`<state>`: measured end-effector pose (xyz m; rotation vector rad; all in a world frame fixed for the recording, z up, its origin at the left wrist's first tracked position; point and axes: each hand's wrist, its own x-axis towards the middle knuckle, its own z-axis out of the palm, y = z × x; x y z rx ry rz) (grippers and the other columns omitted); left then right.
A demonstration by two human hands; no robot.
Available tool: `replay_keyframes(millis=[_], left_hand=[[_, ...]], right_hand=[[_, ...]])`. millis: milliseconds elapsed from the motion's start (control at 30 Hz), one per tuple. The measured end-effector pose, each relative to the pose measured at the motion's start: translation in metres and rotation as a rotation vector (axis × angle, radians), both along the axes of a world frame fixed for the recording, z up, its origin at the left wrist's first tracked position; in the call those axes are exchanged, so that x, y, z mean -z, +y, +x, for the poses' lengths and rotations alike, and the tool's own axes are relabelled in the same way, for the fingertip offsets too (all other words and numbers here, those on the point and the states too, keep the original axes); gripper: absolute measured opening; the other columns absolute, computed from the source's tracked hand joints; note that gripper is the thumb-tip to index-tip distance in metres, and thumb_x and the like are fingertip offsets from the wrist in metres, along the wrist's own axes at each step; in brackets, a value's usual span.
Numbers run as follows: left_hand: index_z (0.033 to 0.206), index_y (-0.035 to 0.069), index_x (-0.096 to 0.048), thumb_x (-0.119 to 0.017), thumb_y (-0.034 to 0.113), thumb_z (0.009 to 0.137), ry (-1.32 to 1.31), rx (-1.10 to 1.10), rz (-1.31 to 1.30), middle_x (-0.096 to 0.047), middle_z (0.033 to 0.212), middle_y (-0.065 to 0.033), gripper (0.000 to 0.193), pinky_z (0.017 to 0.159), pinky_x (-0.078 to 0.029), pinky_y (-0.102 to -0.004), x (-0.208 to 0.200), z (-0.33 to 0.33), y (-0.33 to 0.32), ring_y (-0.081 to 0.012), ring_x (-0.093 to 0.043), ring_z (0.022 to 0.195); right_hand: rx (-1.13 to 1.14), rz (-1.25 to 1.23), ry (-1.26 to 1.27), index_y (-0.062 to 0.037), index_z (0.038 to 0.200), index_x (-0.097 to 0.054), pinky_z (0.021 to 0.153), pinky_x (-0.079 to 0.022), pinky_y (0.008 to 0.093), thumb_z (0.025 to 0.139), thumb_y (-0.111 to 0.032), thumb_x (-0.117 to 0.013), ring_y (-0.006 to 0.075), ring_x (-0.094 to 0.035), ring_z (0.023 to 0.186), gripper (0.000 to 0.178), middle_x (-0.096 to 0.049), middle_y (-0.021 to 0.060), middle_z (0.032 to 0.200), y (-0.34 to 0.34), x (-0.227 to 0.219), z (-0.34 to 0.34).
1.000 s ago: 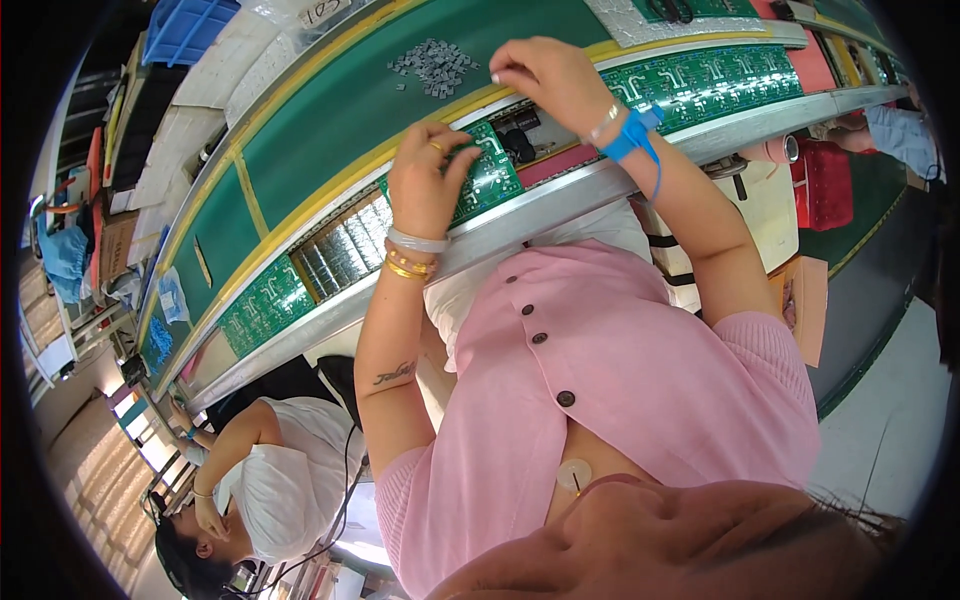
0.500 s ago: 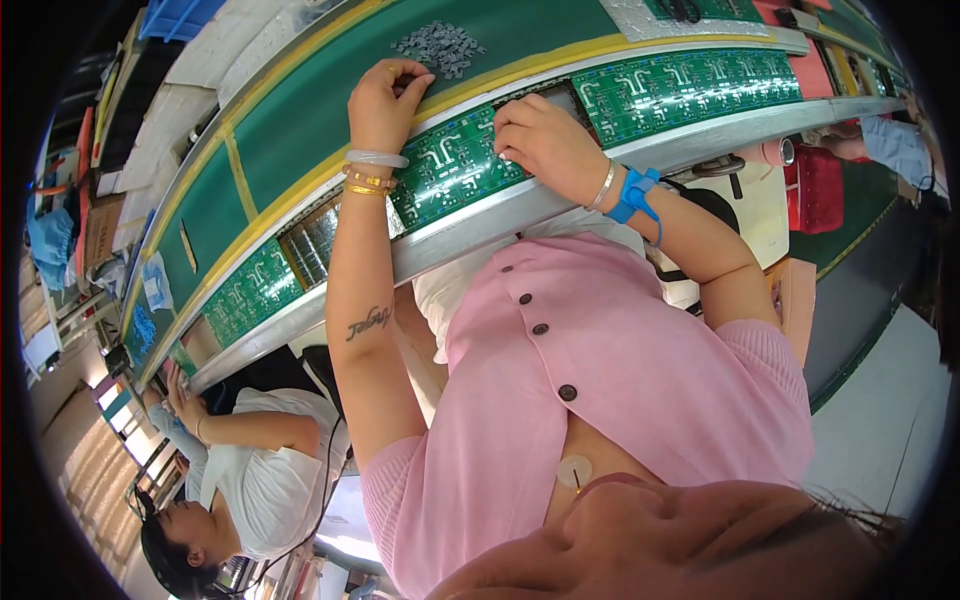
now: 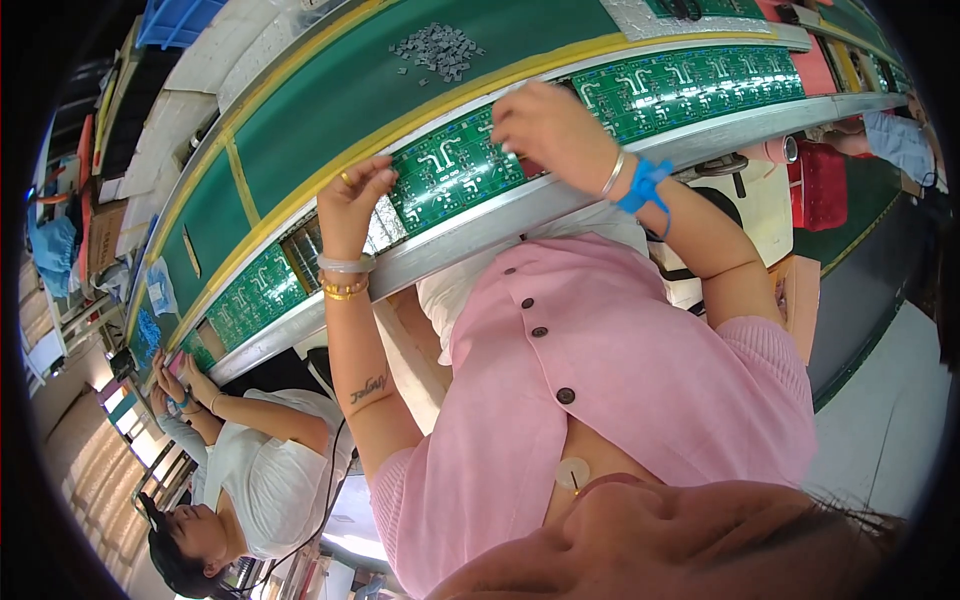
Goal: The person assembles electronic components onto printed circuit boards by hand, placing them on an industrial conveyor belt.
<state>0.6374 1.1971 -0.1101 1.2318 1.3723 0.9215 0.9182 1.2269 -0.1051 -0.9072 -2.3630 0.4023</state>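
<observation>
A long green circuit board [image 3: 455,172] lies in the metal rail in front of me, printed with repeating silvery traces. Over its left end, my left hand [image 3: 352,203] is closed in a pinch, thumb against fingers; anything between the tips is too small to make out. My right hand [image 3: 555,130] hovers over the board's right end with curled fingers, smeared by motion, so their grip is unclear. Beyond the hands, a pile of small grey parts [image 3: 440,50] is spread on the green bench surface.
More circuit boards [image 3: 690,90] sit along the rail to the right, and another board [image 3: 250,295] to the left. A metal rail edge [image 3: 480,228] runs along my side. At the left, a co-worker in a white top [image 3: 275,465] reaches to the same line. Blue parts [image 3: 148,328] lie at the far left.
My left hand has drawn back from beside the grey pile to the board's left end. My right hand has shifted slightly, its fingers lifting. The co-worker's hands have moved too.
</observation>
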Motion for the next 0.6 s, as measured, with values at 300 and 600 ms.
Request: replay_keyframes(millis=[300, 600], left_hand=[[0.088, -0.002, -0.065, -0.067, 0.007, 0.078, 0.082, 0.067, -0.031, -0.066, 0.08, -0.0049, 0.013, 0.064, -0.048, -0.0205, -0.004, 0.046, 0.005, -0.0095, -0.061, 0.071], [0.081, 0.001, -0.063, -0.064, 0.007, 0.075, 0.699, 0.244, 0.56, -0.055, 0.091, -0.0096, 0.008, 0.063, -0.047, -0.0327, -0.009, 0.103, 0.019, -0.0258, -0.057, 0.073]], right_hand=[[0.229, -0.01, 0.038, -0.0049, 0.076, -0.059, 0.077, -0.042, 0.0374, 0.074, -0.01, -0.062, 0.0292, -0.052, 0.08, 0.006, -0.054, 0.0101, 0.079, 0.083, 0.0, -0.005], [0.21, 0.141, 0.053, -0.0058, 0.082, -0.058, 0.076, -0.043, 0.0376, 0.077, -0.013, -0.061, 0.0304, -0.054, 0.079, 0.009, -0.057, 0.0112, 0.079, 0.08, 0.011, -0.004]])
